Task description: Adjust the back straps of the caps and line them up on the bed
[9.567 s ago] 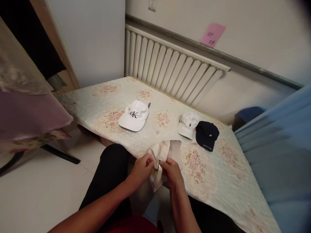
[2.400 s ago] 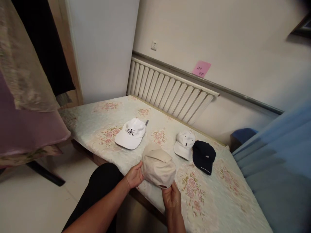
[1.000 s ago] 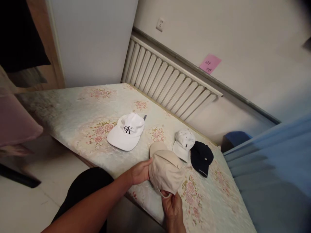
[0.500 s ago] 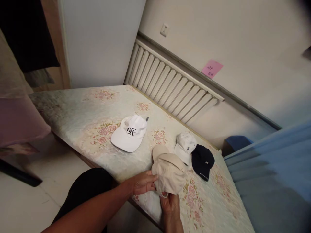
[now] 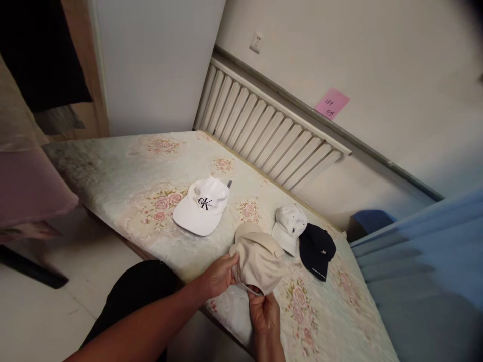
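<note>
Both hands on beige cap [image 5: 258,256], near edge of bed [image 5: 124,166].

I read the left hand [image 5: 221,274] as closed on the cap's left side, fingers curled over the cloth; the right hand [image 5: 264,311] pinches the lower rim from beneath, fingertips together on the thin edge (band or strap, I cannot tell which). Gripping it from two sides likely keeps the soft crown rounded, brim pointing away from the person. The cap rests low on the bed's floral cover. Beyond it, apart: white logo cap [image 5: 202,206]; small white cap [image 5: 289,229] touching a dark cap [image 5: 317,249]. All three lie crown up, in a loose row.
</note>
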Tool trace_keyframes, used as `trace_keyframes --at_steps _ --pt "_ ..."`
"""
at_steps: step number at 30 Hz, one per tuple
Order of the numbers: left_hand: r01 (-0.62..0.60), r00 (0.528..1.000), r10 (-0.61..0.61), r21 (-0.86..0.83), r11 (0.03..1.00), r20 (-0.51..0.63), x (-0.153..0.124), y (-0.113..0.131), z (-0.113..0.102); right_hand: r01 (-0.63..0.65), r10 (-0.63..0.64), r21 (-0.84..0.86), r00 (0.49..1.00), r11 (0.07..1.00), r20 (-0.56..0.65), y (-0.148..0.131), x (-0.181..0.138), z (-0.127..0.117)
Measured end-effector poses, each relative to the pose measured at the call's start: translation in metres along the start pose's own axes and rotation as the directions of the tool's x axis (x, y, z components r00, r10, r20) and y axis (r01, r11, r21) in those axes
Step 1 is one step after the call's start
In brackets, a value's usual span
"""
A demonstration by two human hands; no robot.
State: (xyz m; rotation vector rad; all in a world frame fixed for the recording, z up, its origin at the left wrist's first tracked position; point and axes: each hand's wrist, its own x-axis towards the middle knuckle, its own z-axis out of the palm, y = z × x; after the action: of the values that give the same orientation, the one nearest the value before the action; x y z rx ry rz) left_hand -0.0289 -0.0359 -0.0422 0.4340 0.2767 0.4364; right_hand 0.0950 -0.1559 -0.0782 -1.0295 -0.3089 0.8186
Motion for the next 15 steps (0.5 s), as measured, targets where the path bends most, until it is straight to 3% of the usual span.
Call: trace_keyframes --at_steps 7,12,15 --pt "0.002 1.0 -0.002 -0.004 1.0 -0.007 0.003 0.005 -0.002 -0.1 0.113 0.138 0.99 0.985 -0.087 -0.003 0.003 0.01" --pt "0.004 0.997 -0.004 0.0 1.0 -0.08 0.01 0.009 -0.007 -0.043 0.049 0.098 0.997 0.994 -0.057 -0.005 0.002 0.01" --pt "0.026 0.997 -0.029 -0.04 0.999 -0.067 0.013 0.014 -0.006 -0.035 0.041 0.104 0.998 0.994 -0.057 -0.005 0.002 0.01"
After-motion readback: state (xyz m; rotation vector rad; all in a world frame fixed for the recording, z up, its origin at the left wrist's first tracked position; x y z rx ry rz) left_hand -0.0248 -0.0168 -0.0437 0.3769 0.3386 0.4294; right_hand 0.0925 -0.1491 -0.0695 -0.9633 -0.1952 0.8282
